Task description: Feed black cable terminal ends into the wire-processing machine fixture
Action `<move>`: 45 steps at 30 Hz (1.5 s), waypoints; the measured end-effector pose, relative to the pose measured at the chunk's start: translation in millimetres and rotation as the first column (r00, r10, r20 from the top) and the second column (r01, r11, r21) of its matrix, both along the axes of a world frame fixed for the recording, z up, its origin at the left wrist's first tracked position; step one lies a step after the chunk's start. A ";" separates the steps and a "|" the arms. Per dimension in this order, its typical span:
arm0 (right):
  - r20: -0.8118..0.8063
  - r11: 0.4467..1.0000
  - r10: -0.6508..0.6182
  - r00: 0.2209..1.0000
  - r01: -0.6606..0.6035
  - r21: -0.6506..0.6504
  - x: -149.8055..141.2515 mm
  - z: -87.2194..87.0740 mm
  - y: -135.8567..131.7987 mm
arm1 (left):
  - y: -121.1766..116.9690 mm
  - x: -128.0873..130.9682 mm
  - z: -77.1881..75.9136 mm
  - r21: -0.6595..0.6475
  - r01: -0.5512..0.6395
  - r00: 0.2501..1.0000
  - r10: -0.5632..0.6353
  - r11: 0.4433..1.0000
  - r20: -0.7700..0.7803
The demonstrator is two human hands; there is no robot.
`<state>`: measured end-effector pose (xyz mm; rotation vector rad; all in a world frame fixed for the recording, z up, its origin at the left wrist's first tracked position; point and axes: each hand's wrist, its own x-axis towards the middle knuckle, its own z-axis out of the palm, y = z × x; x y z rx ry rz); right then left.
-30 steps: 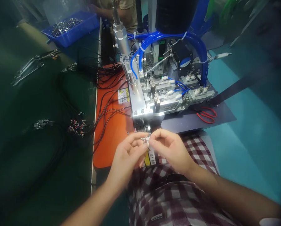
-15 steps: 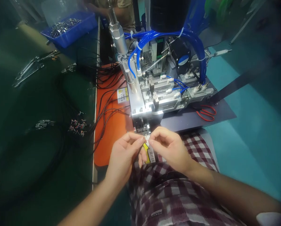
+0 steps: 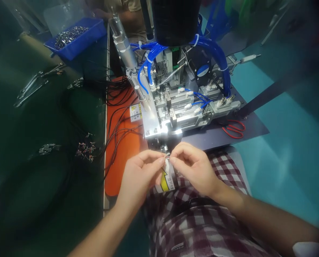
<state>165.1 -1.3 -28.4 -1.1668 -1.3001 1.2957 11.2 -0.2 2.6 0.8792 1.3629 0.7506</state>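
Observation:
My left hand is closed in a pinch, thumb against forefinger, on the thin wire end of a cable. Opposite it, my right hand pinches fine wires that span the small gap between the fingertips. The wires look pale and reddish, but their exact number is too small to make out. Both hands hover just before the front of a metal machine with pneumatic cylinders. Below the fingertips a label with a yellow arrow is partly covered by my left hand.
Black cables cross an orange board on the left. Bundles with stripped wire ends lie on the dark green table. Further back stands a blue bin of small metal parts. Red-handled scissors lie right of the machine. A person sits beyond.
The view has shifted slightly, so the machine appears a little further left and lower. My hands stay together, still pinching, with the fine wires between the fingertips at a slightly different angle.

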 end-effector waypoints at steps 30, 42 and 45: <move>-0.316 0.895 0.065 0.946 -0.196 -0.401 -2.7 2.1 23.2 | 6.9 -9.2 -13.1 -0.201 0.016 0.955 0.045 0.979 0.294; -0.309 0.889 0.087 0.947 -0.214 -0.404 1.9 -0.2 19.8 | 5.1 -8.3 -8.6 -0.173 0.027 0.945 0.032 0.985 0.326; -0.287 0.895 0.092 0.954 -0.205 -0.396 4.3 -1.3 19.5 | 4.3 -7.5 -7.2 -0.153 0.042 0.949 0.009 0.987 0.315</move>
